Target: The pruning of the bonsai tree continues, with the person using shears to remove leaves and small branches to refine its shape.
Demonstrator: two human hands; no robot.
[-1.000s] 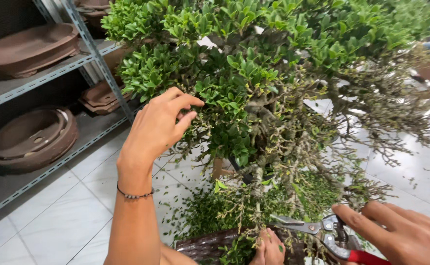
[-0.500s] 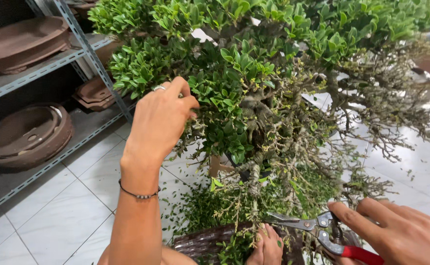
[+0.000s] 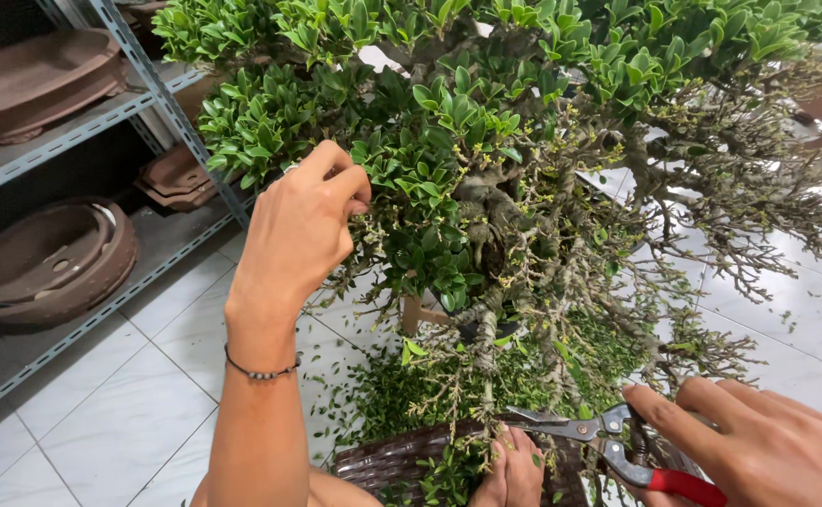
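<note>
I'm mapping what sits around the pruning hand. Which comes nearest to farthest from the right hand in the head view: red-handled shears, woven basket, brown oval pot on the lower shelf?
1. Red-handled shears, in the right hand.
2. Woven basket, lower centre, left of it.
3. Brown oval pot, far left on the shelf.

Leafy bonsai (image 3: 486,169) upright; red-handled shears (image 3: 617,446) low.

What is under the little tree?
Under the little tree lie cut green leaves on the white tiled floor, beside a dark woven basket. Its pot is hidden by twigs.
</note>
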